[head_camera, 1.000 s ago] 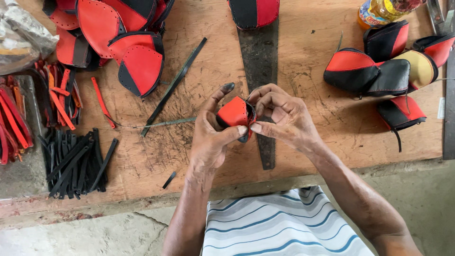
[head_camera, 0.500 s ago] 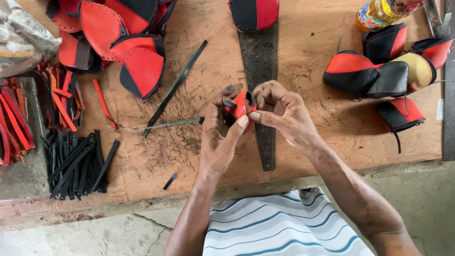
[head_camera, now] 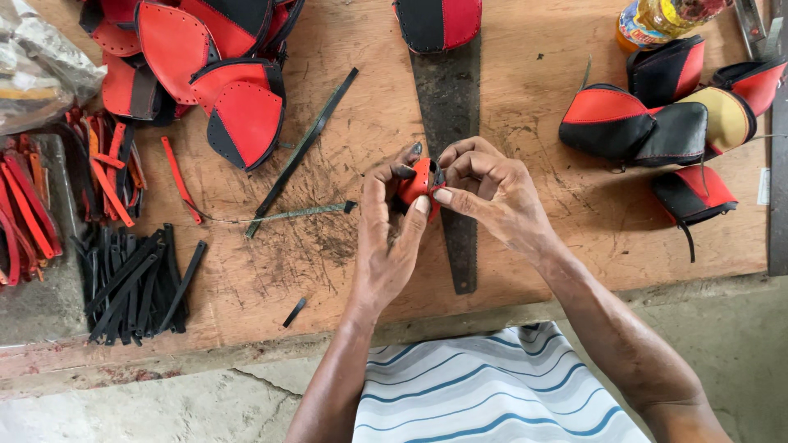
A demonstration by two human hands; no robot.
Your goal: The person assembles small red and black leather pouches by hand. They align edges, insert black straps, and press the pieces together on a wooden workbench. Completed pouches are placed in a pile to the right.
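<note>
Both hands meet above the middle of the wooden workbench point(head_camera: 525, 123). The left hand point(head_camera: 392, 238) and right hand point(head_camera: 492, 193) are each pinched on a small red leather piece point(head_camera: 417, 182), held over the dark saw blade point(head_camera: 450, 139). It looks light, soft and pliable, best gripped at its edges. Against the picture half a second before, the piece sits lower and more hidden between the fingers. Black strips point(head_camera: 135, 283) lie near left; finished red-and-black pouches point(head_camera: 632, 123) far right.
</note>
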